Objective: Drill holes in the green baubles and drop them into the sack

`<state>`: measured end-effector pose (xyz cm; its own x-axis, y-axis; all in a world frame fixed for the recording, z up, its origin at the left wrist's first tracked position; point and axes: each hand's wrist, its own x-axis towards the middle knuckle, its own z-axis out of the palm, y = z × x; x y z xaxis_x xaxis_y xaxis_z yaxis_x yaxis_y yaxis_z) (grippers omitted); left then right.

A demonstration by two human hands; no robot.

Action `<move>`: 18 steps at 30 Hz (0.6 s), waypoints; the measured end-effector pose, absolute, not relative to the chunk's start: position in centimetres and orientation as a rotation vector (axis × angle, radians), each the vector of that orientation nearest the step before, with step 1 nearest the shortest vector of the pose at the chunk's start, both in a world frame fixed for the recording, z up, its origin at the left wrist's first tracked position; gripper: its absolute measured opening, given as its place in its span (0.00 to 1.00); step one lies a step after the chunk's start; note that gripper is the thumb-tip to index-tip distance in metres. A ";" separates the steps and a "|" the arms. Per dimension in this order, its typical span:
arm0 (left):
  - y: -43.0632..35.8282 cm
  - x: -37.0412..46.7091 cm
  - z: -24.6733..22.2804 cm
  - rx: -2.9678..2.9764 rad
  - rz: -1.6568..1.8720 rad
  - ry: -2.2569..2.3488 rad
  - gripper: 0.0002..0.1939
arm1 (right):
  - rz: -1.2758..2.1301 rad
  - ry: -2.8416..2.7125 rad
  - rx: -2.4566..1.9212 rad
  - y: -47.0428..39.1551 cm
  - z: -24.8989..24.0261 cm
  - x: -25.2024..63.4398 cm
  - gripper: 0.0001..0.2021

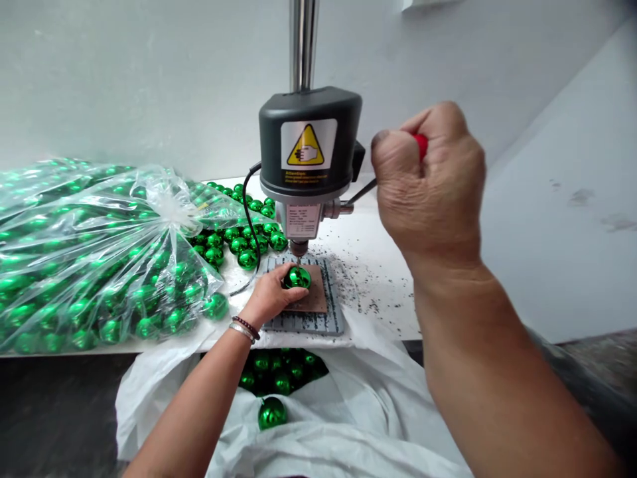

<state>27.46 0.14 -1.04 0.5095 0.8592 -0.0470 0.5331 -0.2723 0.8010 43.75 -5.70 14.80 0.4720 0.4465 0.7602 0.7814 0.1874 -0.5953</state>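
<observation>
A shiny green bauble [299, 278] is pinched between the thumb and fingers of my left hand [273, 293], right under the chuck [299, 247] of a small drill press [309, 146]. Beneath it lies a brown board [316, 292] on the grey slotted base [336, 318]. Whether the bit touches the bauble I cannot tell. My right hand [432, 179] is raised at the machine's right, its fingers wrapped round the red knob [422, 145] of the feed lever [362, 191]. The palm hides most of that knob.
On the left a knotted clear plastic bag [172, 211] bulges with green baubles. Loose baubles [247, 258] lie behind the press. Dark shavings [373, 285] litter the white table. Below the front edge, a white sack [373, 411] holds several more, with one bauble [272, 413] on its cloth.
</observation>
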 end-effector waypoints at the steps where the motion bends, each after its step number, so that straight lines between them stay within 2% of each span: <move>1: 0.1 27.5 -1.1 1.948 0.524 1.139 0.30 | -0.343 -1.156 -1.438 -5.8 14.6 43.7 0.09; 18: 0.4 27.2 -2.1 1.978 0.553 1.076 0.26 | -0.491 -1.154 -1.394 -8.5 10.4 42.8 0.07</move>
<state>27.23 0.43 -2.05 0.5424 0.8401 0.0019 0.4903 -0.3184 0.8113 42.76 -8.48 10.39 0.4186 0.3449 0.8401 0.8443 0.1930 -0.5000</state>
